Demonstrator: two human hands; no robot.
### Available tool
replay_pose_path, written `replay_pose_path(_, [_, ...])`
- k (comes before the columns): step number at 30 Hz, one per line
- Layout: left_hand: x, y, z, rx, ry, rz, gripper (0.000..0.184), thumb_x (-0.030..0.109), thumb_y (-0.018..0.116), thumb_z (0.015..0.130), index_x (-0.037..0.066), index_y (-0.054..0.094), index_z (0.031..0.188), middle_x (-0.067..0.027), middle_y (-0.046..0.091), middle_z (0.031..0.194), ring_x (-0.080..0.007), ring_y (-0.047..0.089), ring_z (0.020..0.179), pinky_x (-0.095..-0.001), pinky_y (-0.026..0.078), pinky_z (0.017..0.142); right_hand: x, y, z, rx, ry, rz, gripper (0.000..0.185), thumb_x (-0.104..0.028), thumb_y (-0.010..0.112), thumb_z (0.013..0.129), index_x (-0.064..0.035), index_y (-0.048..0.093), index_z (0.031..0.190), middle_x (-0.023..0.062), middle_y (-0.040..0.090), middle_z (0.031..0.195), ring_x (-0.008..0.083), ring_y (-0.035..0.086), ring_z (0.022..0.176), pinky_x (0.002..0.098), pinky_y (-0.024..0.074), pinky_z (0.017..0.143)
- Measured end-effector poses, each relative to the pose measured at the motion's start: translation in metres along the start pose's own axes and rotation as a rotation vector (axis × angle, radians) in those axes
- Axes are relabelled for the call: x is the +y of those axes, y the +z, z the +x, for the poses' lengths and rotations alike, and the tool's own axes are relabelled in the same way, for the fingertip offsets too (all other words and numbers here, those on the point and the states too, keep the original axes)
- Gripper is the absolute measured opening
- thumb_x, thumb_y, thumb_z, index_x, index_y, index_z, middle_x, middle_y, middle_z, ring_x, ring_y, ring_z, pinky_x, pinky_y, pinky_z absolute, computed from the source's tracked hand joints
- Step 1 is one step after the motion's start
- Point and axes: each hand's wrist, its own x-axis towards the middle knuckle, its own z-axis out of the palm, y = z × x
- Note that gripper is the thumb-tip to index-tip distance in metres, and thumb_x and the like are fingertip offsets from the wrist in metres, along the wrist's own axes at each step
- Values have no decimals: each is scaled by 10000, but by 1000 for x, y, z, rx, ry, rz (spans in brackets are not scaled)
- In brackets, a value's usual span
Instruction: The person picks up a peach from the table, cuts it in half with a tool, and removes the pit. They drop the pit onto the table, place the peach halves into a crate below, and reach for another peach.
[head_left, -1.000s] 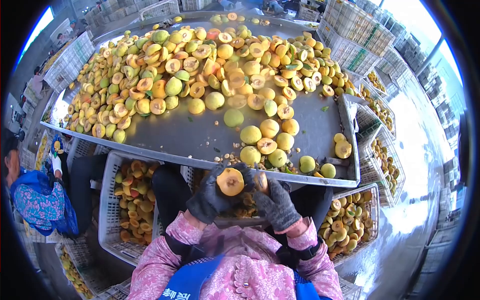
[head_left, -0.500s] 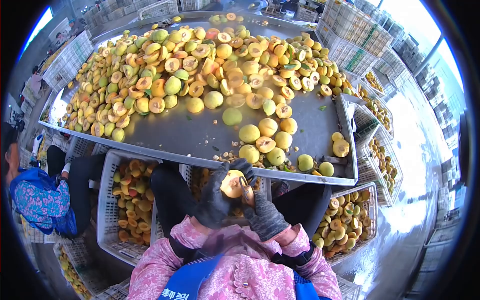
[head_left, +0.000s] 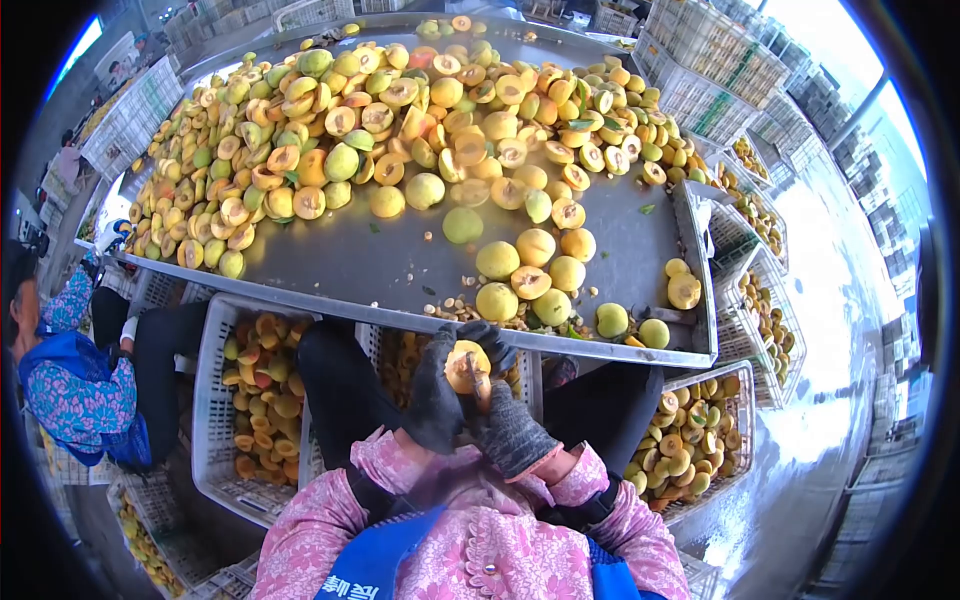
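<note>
My left hand (head_left: 434, 395), in a dark grey glove, is wrapped round a yellow peach half (head_left: 464, 358) with its cut face turned up. My right hand (head_left: 516, 436), in a grey knit glove, is closed on the brownish handle of a pitting tool (head_left: 483, 392). The tool's tip is at the middle of the cut face, and its end is hidden there. Both hands are over a crate (head_left: 410, 365) of peach halves between my knees, just below the metal table's front rim (head_left: 420, 325).
Many peaches and halves (head_left: 330, 130) are heaped on the metal table, with pits scattered near its front edge. Crates of halves stand at my left (head_left: 205, 400) and right (head_left: 748, 420). A co-worker (head_left: 80, 390) sits at the far left. Stacked crates (head_left: 700, 75) stand behind right.
My right hand has shifted slightly left and down, and the tool's loop now goes into the peach half. The co-worker's arm has come up toward the table's left edge.
</note>
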Motion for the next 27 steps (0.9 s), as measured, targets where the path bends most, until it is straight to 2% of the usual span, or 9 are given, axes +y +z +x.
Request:
replay_pose_path(1, [-1, -5, 1, -16, -19, 4, 458, 334, 282, 986, -34, 517, 1127, -116, 604, 1045, -197, 592, 945, -318, 480, 883, 0, -1, 0, 40, -129, -136, 317, -107, 487, 796, -1, 566, 1084, 162, 529, 896, 328, 517, 787, 396, 430, 696])
replay_pose_path(4, [5, -4, 3, -8, -72, -26, 405, 276, 325, 974, -51, 532, 1094, -144, 623, 990, -227, 622, 874, -349, 516, 840, -2, -2, 0, -21, 136, 314, 286, -119, 497, 784, -8, 571, 1038, 177, 555, 881, 334, 517, 755, 398, 434, 688])
replay_pose_path(6, [6, -21, 2, -98, 218, 683, 387, 255, 327, 974, -49, 548, 1068, -132, 630, 965, -219, 625, 854, -341, 522, 822, 4, -5, -1, -181, 210, 390, 241, -116, 513, 793, -4, 559, 1002, 188, 571, 856, 349, 542, 760, 407, 440, 676])
replay_pose_path(8, [6, -33, 1, -181, 332, 999, 329, 213, 394, 940, -45, 542, 1082, -133, 629, 971, -229, 619, 877, -348, 507, 827, 3, -14, 2, -244, 314, 487, 218, -119, 533, 801, -1, 542, 985, 194, 585, 834, 359, 566, 769, 414, 446, 671])
replay_pose_path(12, [0, -38, 5, -106, 179, 757, 315, 172, 527, 873, -42, 537, 1104, -142, 625, 995, -247, 611, 920, -358, 480, 838, -4, -25, 6, -203, 436, 633, 261, -147, 586, 801, 4, 498, 994, 204, 593, 824, 369, 591, 789, 427, 451, 673])
replay_pose_path(16, [12, -9, 0, 42, -185, 217, 401, 292, 371, 966, -52, 569, 1024, -131, 636, 943, -196, 629, 823, -333, 531, 773, -6, -21, 4, -129, 328, 677, 261, -158, 585, 834, -25, 481, 1033, 149, 596, 810, 290, 609, 755, 376, 464, 618])
replay_pose_path(22, [10, -25, 5, -156, 18, 513, 443, 348, 385, 951, -48, 572, 1018, -142, 634, 940, -200, 626, 799, -332, 530, 768, -2, -29, 3, -310, 652, 1759, 287, -168, 576, 892, -82, 469, 1144, 1, 558, 781, 75, 547, 670, 220, 443, 530])
replay_pose_path(25, [7, -31, 5, -155, 101, 575, 439, 350, 387, 946, -40, 577, 1018, -136, 636, 942, -202, 630, 806, -328, 528, 763, -1, -31, 2, -328, 729, 1917, 281, -150, 597, 881, -41, 506, 1124, 47, 591, 929, 77, 554, 793, 223, 467, 645])
replay_pose_path(27, [0, -34, 7, -88, -28, 416, 427, 347, 392, 943, -30, 579, 1015, -132, 638, 939, -202, 633, 807, -326, 526, 761, 2, -28, 1, -371, 733, 1888, 297, -153, 605, 877, -42, 501, 1132, 47, 593, 938, 84, 559, 765, 231, 474, 630])
